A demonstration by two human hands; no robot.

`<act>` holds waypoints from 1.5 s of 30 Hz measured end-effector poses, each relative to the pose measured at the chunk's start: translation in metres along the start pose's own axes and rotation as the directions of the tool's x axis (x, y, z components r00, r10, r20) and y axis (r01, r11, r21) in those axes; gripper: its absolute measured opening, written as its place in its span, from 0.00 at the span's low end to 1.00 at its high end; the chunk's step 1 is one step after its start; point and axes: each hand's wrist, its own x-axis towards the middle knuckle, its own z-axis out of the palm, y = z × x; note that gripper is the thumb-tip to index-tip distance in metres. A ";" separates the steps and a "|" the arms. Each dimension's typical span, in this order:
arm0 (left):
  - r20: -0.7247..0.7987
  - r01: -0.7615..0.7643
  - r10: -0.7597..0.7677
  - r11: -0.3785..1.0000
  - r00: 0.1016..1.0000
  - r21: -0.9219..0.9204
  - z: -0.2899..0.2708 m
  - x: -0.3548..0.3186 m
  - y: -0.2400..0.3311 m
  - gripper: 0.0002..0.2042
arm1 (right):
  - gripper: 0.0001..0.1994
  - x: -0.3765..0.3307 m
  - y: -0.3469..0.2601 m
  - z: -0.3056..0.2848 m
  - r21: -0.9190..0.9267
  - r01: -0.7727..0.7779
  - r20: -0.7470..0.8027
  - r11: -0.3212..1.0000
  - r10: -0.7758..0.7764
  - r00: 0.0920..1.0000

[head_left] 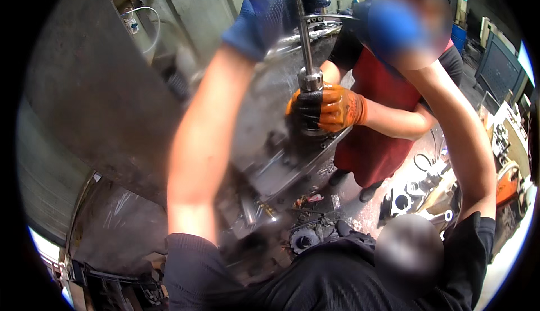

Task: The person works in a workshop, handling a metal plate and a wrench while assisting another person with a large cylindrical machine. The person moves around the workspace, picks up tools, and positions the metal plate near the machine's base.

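Left hand (269, 14) curled round rod (305, 41) | right hand (394, 27) blurred, cannot tell | co-worker's orange glove (334, 108) round cylinder (310, 81) below

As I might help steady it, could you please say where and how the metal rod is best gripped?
Probably around the bare middle of the metal rod, from the left: it's slim and nearly upright, with shaft exposed between the left hand above and the metal collar below.
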 end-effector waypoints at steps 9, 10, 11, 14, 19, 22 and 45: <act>-0.307 -0.072 0.068 0.997 0.949 -0.001 0.042 0.039 -0.022 0.20 | 0.10 0.019 0.012 0.018 -0.084 -0.035 0.055 0.996 0.039 0.998; -0.386 -0.083 0.099 0.995 0.917 0.059 0.041 0.039 -0.023 0.20 | 0.11 0.023 0.009 0.019 -0.076 -0.028 0.052 0.997 0.032 0.998; -0.459 -0.088 0.134 0.989 0.878 0.121 0.040 0.039 -0.023 0.20 | 0.11 0.028 0.007 0.020 -0.072 -0.019 0.054 0.997 0.023 0.998; -0.647 -0.071 0.214 0.968 0.731 0.240 0.047 0.055 -0.028 0.16 | 0.11 0.030 0.007 0.026 -0.083 -0.014 0.064 0.996 0.019 0.998; -0.708 -0.022 0.410 0.873 0.575 0.487 0.028 0.048 -0.028 0.15 | 0.12 0.036 -0.019 0.011 -0.061 0.000 0.117 0.998 0.008 0.993; -0.675 -0.028 0.400 0.871 0.620 0.490 0.061 0.069 -0.037 0.15 | 0.13 0.026 0.005 -0.011 -0.201 -0.017 0.182 0.979 0.054 0.982; -0.715 -0.071 0.405 0.891 0.570 0.448 0.067 0.053 -0.033 0.11 | 0.13 0.030 0.000 -0.023 -0.076 0.003 0.276 0.997 0.018 0.961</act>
